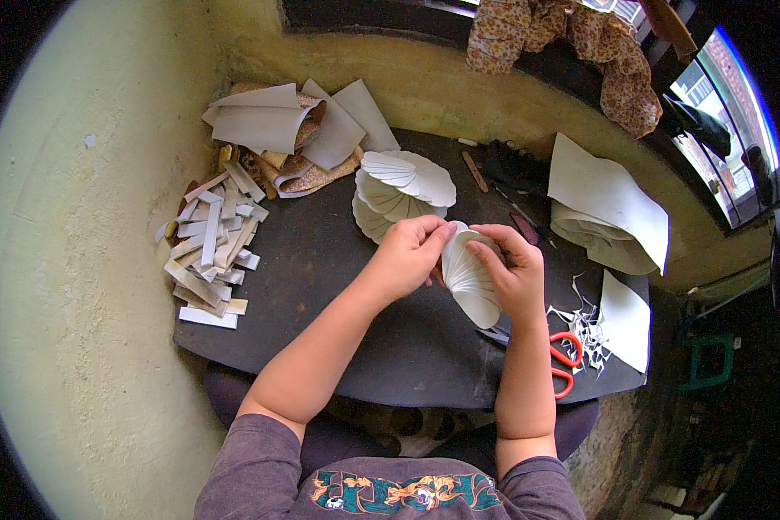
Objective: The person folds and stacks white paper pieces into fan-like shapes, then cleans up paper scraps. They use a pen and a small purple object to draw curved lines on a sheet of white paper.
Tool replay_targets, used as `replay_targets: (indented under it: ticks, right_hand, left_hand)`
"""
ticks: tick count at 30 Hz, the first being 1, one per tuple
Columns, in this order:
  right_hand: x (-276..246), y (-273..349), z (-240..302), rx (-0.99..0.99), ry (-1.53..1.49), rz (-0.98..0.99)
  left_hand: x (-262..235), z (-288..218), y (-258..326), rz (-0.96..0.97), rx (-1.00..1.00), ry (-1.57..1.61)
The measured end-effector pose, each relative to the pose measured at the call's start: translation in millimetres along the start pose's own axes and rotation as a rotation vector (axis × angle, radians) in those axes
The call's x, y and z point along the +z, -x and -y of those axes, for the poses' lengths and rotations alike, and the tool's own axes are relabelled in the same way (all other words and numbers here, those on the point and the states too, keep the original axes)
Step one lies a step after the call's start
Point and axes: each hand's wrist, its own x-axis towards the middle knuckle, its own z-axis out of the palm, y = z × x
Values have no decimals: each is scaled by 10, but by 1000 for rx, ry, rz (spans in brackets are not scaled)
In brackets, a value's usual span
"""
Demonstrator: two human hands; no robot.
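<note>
At the bottom of the frame is my dark shirt (251, 468) with its coloured print (407, 492) across the chest. My bare forearms reach up from it to the centre. There I hold a white fan (477, 299) of overlapping, rounded leaves, raised over the black table (338, 347). My left hand (407, 256) pinches its upper left edge between thumb and fingertips; my right hand (518, 269) grips its right side, thumb on the front face. The two hands are close together, both clamped on the fan.

Just right of my right forearm lie scissors (568, 335) with red handles, their dark blades partly hidden beneath my arm. Beside them are thin white offcuts (591, 338) and a flat white sheet (626, 321).

At the left of the frame, pale strips (212, 230) are heaped by the wall. Beyond my hands, near the centre, scalloped white fans (403, 186) lie in a pile. Farther off, rolled sheets (264, 121) fill the upper left, and a curling white sheet (602, 195) lies right of centre. A floral curtain (611, 65) hangs at the upper right.
</note>
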Motion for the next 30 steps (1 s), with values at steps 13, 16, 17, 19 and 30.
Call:
replay_targets:
  ticks: [13,16,17,19,30]
  right_hand:
    - [-4,-41,48,-188,138,-65]
    - [-2,-41,35,-173,135,-69]
    - [-4,-39,26,-164,134,-67]
    - [-11,-34,21,-144,131,-65]
    - [-90,-13,72,282,-259,-5]
  left_hand:
    - [-21,-37,2,77,-26,101]
    - [-21,-52,13,90,-13,103]
    - [-22,-57,18,95,-6,103]
    - [-28,-57,24,103,7,96]
    - [15,-87,57,182,26,119]
